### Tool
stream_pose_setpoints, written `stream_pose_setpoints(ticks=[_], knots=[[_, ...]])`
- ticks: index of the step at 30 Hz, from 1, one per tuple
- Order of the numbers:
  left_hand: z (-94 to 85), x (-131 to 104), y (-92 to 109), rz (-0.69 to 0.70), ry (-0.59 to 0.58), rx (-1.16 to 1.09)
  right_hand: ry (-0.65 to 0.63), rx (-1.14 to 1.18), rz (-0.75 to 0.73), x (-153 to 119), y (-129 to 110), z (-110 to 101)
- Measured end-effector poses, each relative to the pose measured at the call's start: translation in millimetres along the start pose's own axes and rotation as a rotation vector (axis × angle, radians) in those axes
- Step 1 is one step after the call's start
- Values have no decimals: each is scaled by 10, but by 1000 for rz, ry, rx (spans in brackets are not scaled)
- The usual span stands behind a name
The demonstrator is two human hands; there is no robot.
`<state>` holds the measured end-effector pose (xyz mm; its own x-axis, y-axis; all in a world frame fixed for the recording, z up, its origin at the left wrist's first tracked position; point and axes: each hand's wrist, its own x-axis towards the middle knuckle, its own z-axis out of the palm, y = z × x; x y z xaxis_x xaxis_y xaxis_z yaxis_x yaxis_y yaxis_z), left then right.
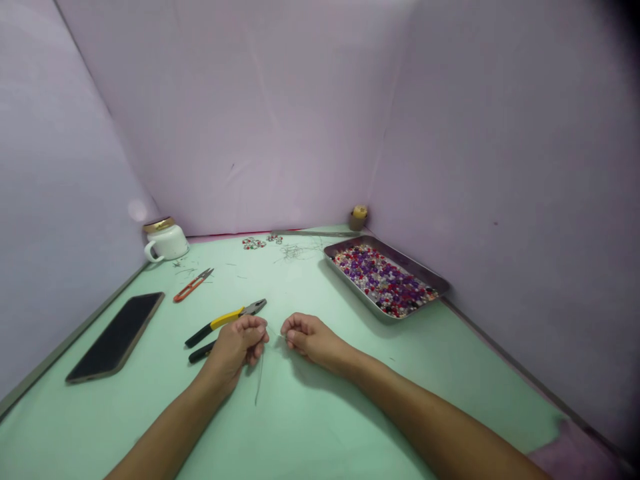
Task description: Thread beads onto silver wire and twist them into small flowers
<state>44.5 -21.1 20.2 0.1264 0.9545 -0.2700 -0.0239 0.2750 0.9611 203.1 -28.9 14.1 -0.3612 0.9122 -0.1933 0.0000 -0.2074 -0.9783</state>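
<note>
Bare forearms (410,407) are filling the foreground of the head camera's view, slanting in from seven and four o'clock, with the hands marking the dial's centre above a pale green tabletop (320,433). At that centre, the left hand (244,341) is curling its fingers and pinching a thin wire (259,380), one end trailing toward six. Just beside it, the right hand (306,335) is closing thumb and fingertips on another part of the wire, a fine stretch spanning the gap. Exactly which fingers are pressing on it is not showing clearly.

By its look, the wire is promising to handle as light and springy, stiff enough for holding a bend yet prone to kinking or slipping; a fingertip pinch close to the part being worked is likely offering the surest hold.

Pliers (227,319) are lying between nine and ten, partly hidden by the left hand; a phone (120,337) is resting at nine, red-handled snips (191,287) and a white mug (173,242) at ten. Loose wires (295,252) and small beaded pieces (254,244) are lying near twelve, while a metal tray (357,293) is holding many-coloured beads (390,277) at two.
</note>
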Motion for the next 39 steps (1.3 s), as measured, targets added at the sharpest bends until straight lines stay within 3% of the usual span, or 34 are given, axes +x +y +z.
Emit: stream_pose_setpoints(ticks=[21, 27, 39], knots=[[-14, 14, -12, 0, 9, 15, -23, -44, -77, 22, 87, -33], [-34, 40, -39, 5, 44, -129, 14, -72, -60, 31, 102, -24], [-47, 43, -52, -9, -41, -159, 48, -94, -89, 72, 195, -26]])
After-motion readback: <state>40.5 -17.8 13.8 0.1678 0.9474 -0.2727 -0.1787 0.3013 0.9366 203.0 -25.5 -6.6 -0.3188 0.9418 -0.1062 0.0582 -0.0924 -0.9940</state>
